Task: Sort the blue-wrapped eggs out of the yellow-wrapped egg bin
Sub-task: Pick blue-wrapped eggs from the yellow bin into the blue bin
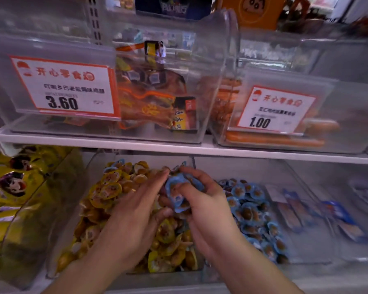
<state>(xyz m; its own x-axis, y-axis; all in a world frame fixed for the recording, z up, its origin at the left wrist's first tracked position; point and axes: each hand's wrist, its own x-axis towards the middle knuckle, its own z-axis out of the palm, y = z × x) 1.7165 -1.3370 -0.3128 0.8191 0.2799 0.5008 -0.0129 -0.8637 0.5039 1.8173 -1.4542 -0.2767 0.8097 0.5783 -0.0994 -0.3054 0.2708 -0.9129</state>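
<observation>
Blue-wrapped eggs (180, 193) fill the curled right hand (202, 200), the flat left hand (136, 206) rakes the yellow-wrapped egg bin (123, 209), where more blue strays (115, 165) seem left.

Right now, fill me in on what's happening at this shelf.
A person is sorting snack eggs on the lower shelf. The right hand pinches a few blue-wrapped eggs above the clear plastic bin of yellow-wrapped eggs. The left hand rests in that same pile, fingers spread over the packets. The neighbouring clear bin of blue-wrapped eggs sits just to the right. A few blue packets still show at the back of the yellow bin.
</observation>
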